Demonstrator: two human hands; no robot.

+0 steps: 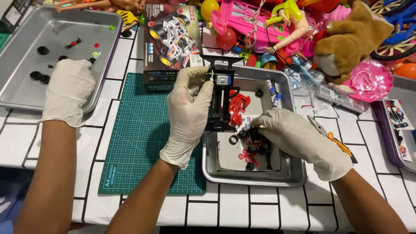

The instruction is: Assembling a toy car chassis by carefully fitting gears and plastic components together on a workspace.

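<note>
Left gloved hand [188, 113] grips a black toy-car chassis [220, 100]; right gloved hand [299, 141], just beside it, pinches small parts in the tray [294, 173] (mid-assembly; fitting comes next).

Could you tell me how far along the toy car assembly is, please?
Done: a motor sits in the black chassis, held by the left hand. In hand: the right hand reaches among loose parts in the tray. Left: red parts and a black ring lie unfitted, so much seems to remain.
</note>
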